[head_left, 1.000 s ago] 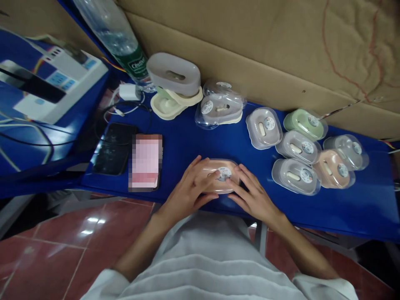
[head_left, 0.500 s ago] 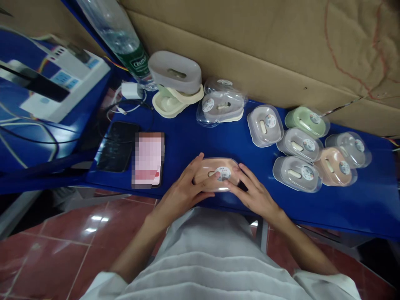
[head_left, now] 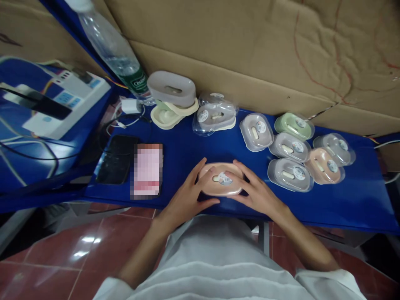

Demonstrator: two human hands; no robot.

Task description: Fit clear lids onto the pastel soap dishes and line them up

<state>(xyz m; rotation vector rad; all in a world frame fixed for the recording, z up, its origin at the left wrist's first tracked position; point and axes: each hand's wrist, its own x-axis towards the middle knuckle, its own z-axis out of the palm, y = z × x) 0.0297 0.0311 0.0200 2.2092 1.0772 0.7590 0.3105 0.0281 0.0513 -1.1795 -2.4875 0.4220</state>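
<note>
A peach soap box (head_left: 208,189) with a round white label and a small pale insert on top lies on the blue table, close to its front edge. My left hand (head_left: 186,196) grips its left end, thumb along the near side and fingers over the top and far side. Around the right end curls my right hand (head_left: 261,191), one finger lying across the label and the thumb at the near side. The undersides of both hands' grip are hidden.
Right of my hands stand several lidded soap boxes, among them a green one (head_left: 293,126) and a peach one (head_left: 325,166). Behind are a grey soap box part (head_left: 171,88), clear covers (head_left: 215,114) and a bottle (head_left: 118,62). Two phones (head_left: 146,171) (head_left: 114,160) and a power strip (head_left: 67,106) are leftward.
The view has shifted slightly. My right fingers have moved along the box's far edge and over the label, while my left finger has drawn back from the label.
</note>
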